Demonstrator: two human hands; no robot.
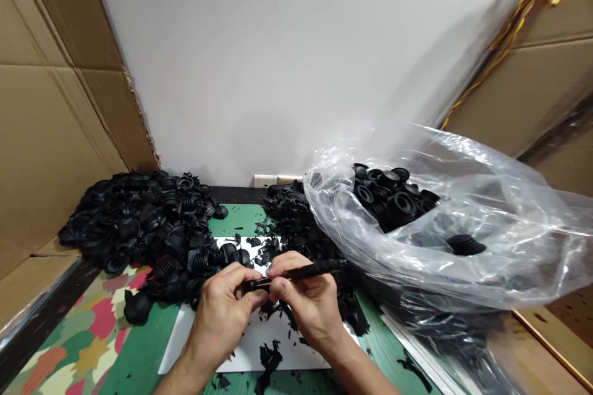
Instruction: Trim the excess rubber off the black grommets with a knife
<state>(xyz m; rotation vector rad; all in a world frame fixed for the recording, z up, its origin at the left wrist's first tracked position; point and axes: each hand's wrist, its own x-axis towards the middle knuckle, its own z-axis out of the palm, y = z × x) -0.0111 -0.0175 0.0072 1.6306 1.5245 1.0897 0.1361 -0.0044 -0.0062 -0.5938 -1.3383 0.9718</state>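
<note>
Trimming looks to be the step in hand: the left hand (222, 311) pinches a small black rubber part (256, 284) over the white sheet (241, 355), while the right hand (308, 305) pinches a slim black tool (310, 271) against it, so a steady, shallow stroke seems needed. Beyond, loose rubber bellows (143, 222) heap on the surface (139, 352), and the clear plastic bag (463, 222) holds more.

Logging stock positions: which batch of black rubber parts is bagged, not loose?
The batch on the right, inside the clear plastic bag. The left pile and the scraps behind the hands lie loose on the table.
</note>
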